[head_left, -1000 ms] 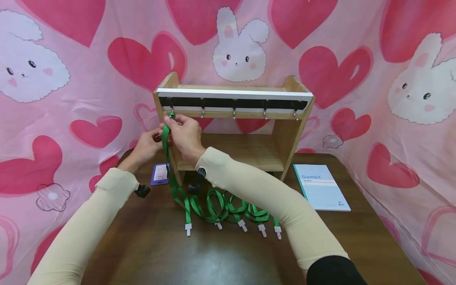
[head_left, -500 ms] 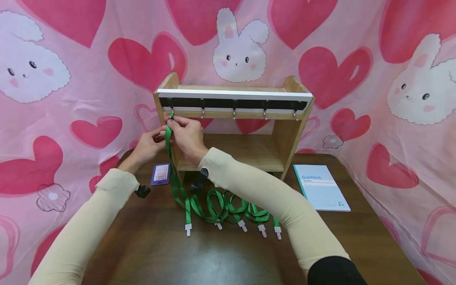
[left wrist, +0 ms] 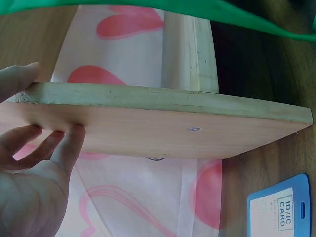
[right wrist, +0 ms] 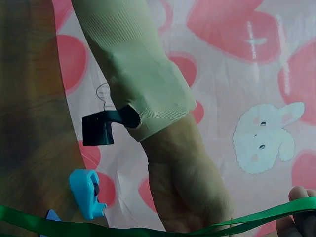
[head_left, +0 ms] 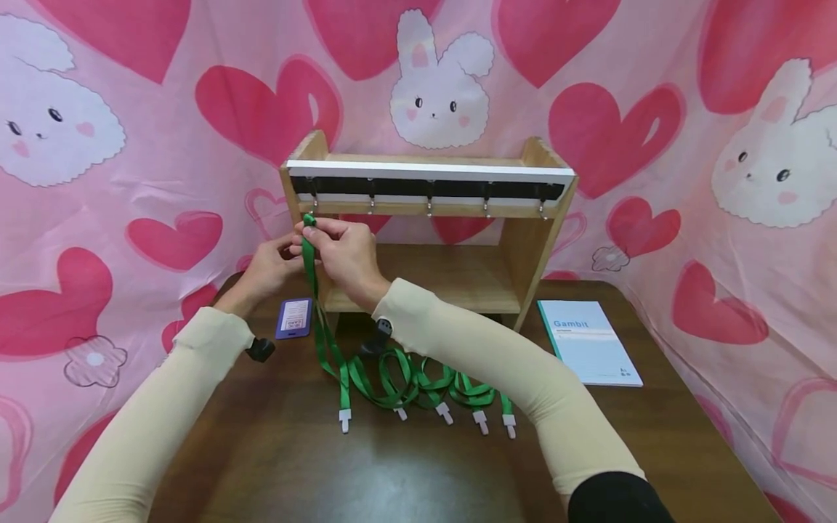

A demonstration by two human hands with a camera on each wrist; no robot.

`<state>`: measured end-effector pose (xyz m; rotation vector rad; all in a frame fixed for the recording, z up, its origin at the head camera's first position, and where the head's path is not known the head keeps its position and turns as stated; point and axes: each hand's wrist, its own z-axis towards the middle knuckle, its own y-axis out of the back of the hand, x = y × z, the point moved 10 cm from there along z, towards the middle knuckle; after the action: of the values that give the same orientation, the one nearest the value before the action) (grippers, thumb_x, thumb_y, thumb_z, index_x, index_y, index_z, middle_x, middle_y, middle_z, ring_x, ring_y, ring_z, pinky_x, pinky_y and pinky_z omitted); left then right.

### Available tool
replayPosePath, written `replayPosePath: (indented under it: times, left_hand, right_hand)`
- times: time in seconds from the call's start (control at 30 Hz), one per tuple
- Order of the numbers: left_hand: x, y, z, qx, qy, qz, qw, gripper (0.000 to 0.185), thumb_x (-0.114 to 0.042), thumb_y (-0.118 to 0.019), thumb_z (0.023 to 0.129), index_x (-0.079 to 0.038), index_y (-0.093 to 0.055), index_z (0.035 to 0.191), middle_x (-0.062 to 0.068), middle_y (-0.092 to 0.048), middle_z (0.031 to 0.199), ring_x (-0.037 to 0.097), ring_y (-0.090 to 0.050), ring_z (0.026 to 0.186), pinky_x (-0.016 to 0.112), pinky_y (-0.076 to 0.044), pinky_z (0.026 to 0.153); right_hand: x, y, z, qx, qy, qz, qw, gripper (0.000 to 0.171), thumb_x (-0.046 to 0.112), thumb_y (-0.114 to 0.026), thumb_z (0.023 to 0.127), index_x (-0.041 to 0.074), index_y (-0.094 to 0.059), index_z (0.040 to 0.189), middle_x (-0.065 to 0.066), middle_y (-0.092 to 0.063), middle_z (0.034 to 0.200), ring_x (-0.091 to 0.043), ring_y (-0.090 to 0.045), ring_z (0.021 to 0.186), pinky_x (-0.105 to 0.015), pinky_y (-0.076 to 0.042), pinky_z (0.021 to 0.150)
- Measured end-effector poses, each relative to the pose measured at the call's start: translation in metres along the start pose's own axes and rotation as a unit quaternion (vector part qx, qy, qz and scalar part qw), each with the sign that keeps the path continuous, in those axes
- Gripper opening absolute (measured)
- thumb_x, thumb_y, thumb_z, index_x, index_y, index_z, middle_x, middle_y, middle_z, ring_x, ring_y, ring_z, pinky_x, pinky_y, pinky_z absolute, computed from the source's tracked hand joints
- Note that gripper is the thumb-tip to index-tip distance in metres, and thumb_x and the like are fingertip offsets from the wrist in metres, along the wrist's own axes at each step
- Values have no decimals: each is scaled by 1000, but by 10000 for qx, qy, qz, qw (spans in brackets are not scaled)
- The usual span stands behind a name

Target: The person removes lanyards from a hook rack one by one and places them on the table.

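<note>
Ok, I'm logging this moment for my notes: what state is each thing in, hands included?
Right hand: pinches the green lanyard near its top loop, just below the leftmost hook.
Left hand: fingers straight, resting against the wooden rack at its left side panel.
Other four hooks: bare.
Loose lanyards: heaped on the table.
Card holder: flat on the table.
Notebook: closed.

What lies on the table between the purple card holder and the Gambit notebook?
In the head view, between the purple card holder and the Gambit notebook lie green lanyards and the wooden rack.
</note>
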<state>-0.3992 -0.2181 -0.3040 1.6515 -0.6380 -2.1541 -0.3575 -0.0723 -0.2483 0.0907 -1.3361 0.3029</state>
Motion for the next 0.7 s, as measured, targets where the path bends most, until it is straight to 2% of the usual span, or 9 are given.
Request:
replayPosePath:
  times: [0.13, 0.23, 0.33, 0.47, 0.53, 0.6, 0.7]
  left_hand:
    - [-2, 0, 0, -30, -72, -9, 10000, 62, -24, -67, 98, -4, -45, 152, 25, -59, 139, 10, -55, 103, 4, -47, 79]
    - [-3, 0, 0, -25, -91, -100, 9999, 62, -17, -66, 98, -2, -43, 153, 27, -58, 139, 15, -55, 107, 4, -47, 79]
    - [-2, -2, 0, 9, -113, -256, 9996, 62, -11, -64, 98, -2, -40, 154, 28, -55, 144, 28, -58, 122, 3, -48, 81]
    - [0, -4, -1, 87, -27, -333, 9994, 64, -17, -64, 99, -6, -38, 156, 26, -53, 148, 40, -53, 136, 22, -55, 98]
    - [2, -4, -1, 118, 59, -299, 9995, 65, -25, -66, 98, -9, -40, 156, 23, -55, 148, 39, -55, 135, 36, -53, 106]
    - [2, -5, -2, 129, 85, -338, 9993, 67, -31, -69, 97, -11, -42, 155, 22, -56, 148, 39, -56, 134, 46, -51, 108]
    - [1, -6, -1, 140, 129, -419, 9989, 70, -35, -72, 94, -13, -44, 154, 20, -56, 148, 39, -56, 135, 53, -48, 110]
  right_hand:
    - [0, 0, -7, 131, 93, 136, 9998, 25, 11, -68, 96, 1, -75, 117, -12, -79, 106, -20, -79, 89, -30, -63, 82]
    - [-4, -1, -14, 253, 182, 321, 9990, 25, 8, -68, 96, -4, -73, 118, -19, -78, 108, -24, -78, 90, -34, -63, 84]
    - [-9, -3, -24, 431, 186, 482, 9977, 25, 4, -66, 96, -8, -72, 117, -24, -75, 112, -31, -78, 92, -36, -62, 84]
    - [-19, -7, -39, 773, -5, 570, 9954, 26, 3, -64, 97, -10, -70, 118, -30, -72, 113, -35, -76, 95, -39, -62, 86]
    - [-23, -9, -47, 939, -55, 548, 9941, 26, 3, -63, 98, -12, -69, 118, -33, -71, 113, -35, -76, 96, -40, -61, 88]
    - [-27, -9, -54, 1064, -151, 516, 9929, 26, 4, -62, 98, -12, -69, 118, -33, -71, 113, -34, -77, 96, -40, -62, 88]
    - [-36, -7, -64, 1229, -369, 545, 9902, 26, 5, -62, 99, -12, -69, 118, -33, -71, 112, -32, -77, 94, -41, -61, 89]
